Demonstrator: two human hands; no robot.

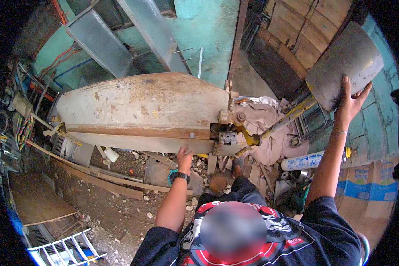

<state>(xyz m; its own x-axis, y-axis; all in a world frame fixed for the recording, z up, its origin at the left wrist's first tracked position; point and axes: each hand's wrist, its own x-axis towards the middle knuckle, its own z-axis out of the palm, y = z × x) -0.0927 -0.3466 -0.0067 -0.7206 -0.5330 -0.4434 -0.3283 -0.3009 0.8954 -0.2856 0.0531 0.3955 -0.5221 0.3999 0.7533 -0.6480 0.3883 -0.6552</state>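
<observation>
A long, heavy metal machine with a worn pale plate stretches across the middle, a rusty strip along its lower side. My left hand is closed at the plate's near edge; whatever is in its fingers, if anything, is too small to make out. At the upper right, a big grey cylinder sits on the end of a yellow bar that rises from the machine's right end. Against the cylinder's lower face lies my right hand, fingers spread and arm stretched out. A yellow bracket joins the bar to the machine.
Crumpled brownish cloth lies behind the bracket. A white and blue cylinder and flattened cardboard are at the right. Rubble and wooden boards cover the floor, with a ladder at lower left. Metal sheets lean at the back.
</observation>
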